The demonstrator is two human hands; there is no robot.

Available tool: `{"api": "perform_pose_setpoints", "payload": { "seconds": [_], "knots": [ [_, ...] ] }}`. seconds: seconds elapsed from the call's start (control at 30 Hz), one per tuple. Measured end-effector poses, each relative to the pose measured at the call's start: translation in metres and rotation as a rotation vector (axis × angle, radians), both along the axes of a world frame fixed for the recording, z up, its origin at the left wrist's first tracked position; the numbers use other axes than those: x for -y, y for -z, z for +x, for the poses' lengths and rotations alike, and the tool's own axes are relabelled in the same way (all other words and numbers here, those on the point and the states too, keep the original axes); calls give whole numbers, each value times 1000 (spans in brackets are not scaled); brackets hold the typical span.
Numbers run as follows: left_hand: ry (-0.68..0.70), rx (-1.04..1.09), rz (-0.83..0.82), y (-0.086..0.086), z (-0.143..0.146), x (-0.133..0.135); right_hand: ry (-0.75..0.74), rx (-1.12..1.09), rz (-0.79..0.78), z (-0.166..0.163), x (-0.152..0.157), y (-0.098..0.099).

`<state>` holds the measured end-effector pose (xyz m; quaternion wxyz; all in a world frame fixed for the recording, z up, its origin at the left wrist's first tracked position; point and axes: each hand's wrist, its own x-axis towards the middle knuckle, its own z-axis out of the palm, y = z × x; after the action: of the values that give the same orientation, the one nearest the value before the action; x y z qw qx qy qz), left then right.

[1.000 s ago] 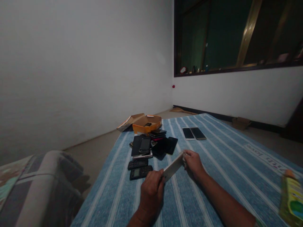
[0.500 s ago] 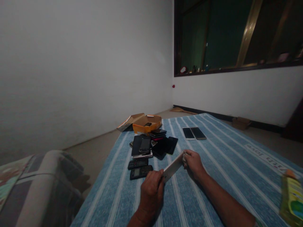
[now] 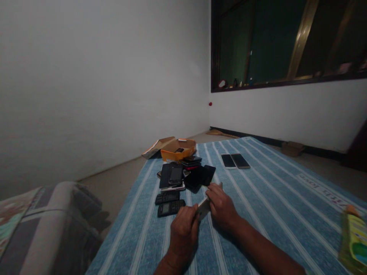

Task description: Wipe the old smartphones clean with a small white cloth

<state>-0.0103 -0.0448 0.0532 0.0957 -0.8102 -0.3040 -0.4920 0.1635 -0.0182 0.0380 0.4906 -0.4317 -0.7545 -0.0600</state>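
Observation:
A pale, flat phone (image 3: pixel 203 208) is held edge-up over the blue striped mat (image 3: pixel 275 198). My left hand (image 3: pixel 183 231) grips its near end. My right hand (image 3: pixel 220 206) lies over its middle and far part, covering most of it. Just beyond my hands lies a pile of dark phones (image 3: pixel 183 173), with two small keypad phones (image 3: pixel 169 203) at its near-left side. Two smartphones (image 3: pixel 235 160) lie side by side farther back on the mat.
An open orange cardboard box (image 3: pixel 177 149) with a phone inside sits at the mat's far left corner. A green-yellow package (image 3: pixel 354 240) is at the right edge. A rolled bundle (image 3: pixel 48 229) lies at lower left. White walls and a dark window stand behind.
My right hand slid from the phone's far end toward the near end, now covering its middle. My left hand kept its grip and stayed in place.

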Motion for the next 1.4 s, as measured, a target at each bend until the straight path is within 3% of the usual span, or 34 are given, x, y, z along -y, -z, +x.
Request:
{"api": "perform_pose_setpoints", "payload": {
  "seconds": [0.27, 0.6, 1.07, 1.4],
  "knots": [
    [4, 7, -13, -5, 1, 2, -95, 23, 13, -27, 17, 4],
    [28, 3, -27, -6, -1, 2, -119, 18, -77, -25, 19, 3],
    [-108, 79, -105, 16, -8, -3, -112, 82, -31, -38, 28, -1],
    [-140, 86, -176, 20, -10, -4, -161, 87, -33, -42, 34, -8]
  ]
}}
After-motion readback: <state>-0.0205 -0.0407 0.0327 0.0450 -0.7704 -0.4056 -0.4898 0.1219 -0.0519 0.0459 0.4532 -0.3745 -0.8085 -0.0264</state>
